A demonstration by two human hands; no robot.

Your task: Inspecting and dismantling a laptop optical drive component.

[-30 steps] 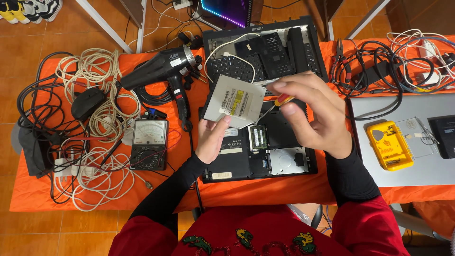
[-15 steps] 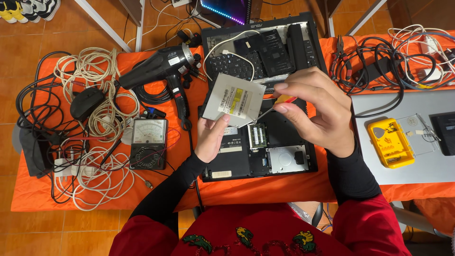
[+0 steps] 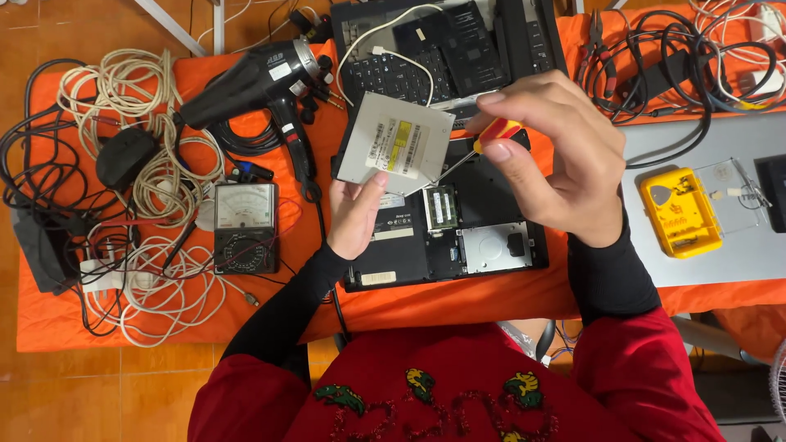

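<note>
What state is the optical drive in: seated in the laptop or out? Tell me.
Out. The silver optical drive is lifted above the opened laptop base, held by the left hand, while the right hand sets a screwdriver to its edge.

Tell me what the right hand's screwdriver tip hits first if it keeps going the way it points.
The right hand holds a screwdriver slanting down-left; its tip is at the edge of the silver optical drive in the left hand. The drive comes first, though depth makes contact uncertain.

I see two hands, one drive and one screwdriver. There is one hair dryer, one meter and one yellow box.
</note>
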